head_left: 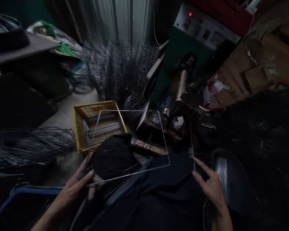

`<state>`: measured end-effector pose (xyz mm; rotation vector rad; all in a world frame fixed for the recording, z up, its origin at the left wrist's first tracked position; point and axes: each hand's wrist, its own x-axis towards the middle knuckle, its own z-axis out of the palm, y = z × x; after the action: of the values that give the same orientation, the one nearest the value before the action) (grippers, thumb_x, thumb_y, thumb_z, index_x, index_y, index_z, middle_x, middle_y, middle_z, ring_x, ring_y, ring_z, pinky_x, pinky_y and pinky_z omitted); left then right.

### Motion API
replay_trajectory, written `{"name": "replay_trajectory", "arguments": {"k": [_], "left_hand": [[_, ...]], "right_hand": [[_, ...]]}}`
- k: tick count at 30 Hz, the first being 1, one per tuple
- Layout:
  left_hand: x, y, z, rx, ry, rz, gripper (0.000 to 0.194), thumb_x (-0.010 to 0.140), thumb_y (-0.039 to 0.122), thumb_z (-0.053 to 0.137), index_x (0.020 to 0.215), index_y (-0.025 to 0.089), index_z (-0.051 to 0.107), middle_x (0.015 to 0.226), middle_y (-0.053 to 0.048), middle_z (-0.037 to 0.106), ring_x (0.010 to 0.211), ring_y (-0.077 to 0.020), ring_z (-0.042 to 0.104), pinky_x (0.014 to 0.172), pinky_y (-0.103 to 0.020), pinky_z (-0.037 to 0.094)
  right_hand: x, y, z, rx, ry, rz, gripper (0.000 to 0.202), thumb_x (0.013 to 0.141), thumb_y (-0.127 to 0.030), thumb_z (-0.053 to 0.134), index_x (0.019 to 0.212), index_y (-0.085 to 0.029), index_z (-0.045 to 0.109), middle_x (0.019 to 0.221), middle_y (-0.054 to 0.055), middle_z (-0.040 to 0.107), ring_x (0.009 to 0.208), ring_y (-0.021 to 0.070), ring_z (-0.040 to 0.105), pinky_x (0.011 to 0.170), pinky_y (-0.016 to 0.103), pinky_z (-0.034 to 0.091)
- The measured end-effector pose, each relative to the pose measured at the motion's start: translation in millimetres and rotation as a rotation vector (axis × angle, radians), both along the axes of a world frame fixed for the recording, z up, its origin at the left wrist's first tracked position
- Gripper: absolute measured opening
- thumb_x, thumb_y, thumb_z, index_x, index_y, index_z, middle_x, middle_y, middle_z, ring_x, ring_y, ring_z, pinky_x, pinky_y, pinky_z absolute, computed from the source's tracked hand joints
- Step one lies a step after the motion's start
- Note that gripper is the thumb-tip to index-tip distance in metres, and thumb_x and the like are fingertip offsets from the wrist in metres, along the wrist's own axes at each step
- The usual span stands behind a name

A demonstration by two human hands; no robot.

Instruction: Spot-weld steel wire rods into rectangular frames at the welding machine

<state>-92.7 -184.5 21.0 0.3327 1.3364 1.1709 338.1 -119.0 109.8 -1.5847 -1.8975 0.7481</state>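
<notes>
My left hand (80,181) is closed on the near left corner of a thin metal wire frame (131,174). Bent into a rough four-sided shape, the frame hangs over my lap and its far edge overlaps the yellow crate from my viewpoint. My right hand (210,184) pinches a thin straight wire rod (192,141) between thumb and fingers, the rod standing nearly upright. Dark cloth (163,189) covers my legs beneath both hands. In front of my left hand is a yellow plastic crate (75,130) with several straight wires (106,125) lying in it.
A green machine (168,64) with a red light and a copper-coloured arm (181,85) stands ahead. Stacks of round wire grids (115,64) lean behind the crate. Wire pieces (33,144) pile up on the left, above a blue bin (36,190). Cardboard boxes (231,77) are at right.
</notes>
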Motion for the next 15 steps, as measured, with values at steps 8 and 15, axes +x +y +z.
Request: {"name": "replay_trajectory", "arguments": {"k": [8, 15], "left_hand": [[30, 8, -10.1, 0.073, -0.007, -0.18, 0.104, 0.077, 0.046, 0.075, 0.157, 0.028, 0.012, 0.065, -0.002, 0.071, 0.033, -0.0104, 0.048, 0.035, -0.017, 0.036], [43, 14, -2.0, 0.094, -0.027, -0.232, 0.1, 0.079, 0.048, 0.073, 0.157, 0.029, 0.015, 0.063, -0.002, 0.071, 0.033, -0.011, 0.049, 0.041, -0.019, 0.042]], "right_hand": [[-65, -15, -13.2, -0.023, 0.0, 0.429, 0.055, 0.093, -0.03, 0.064, 0.145, -0.029, 0.048, 0.143, 0.005, 0.051, 0.133, 0.0254, 0.046, 0.112, 0.043, 0.042], [-81, -1, -33.3, -0.009, -0.102, 0.5, 0.056, 0.092, -0.028, 0.064, 0.145, -0.022, 0.048, 0.143, 0.006, 0.052, 0.135, 0.0231, 0.045, 0.113, 0.041, 0.04]]}}
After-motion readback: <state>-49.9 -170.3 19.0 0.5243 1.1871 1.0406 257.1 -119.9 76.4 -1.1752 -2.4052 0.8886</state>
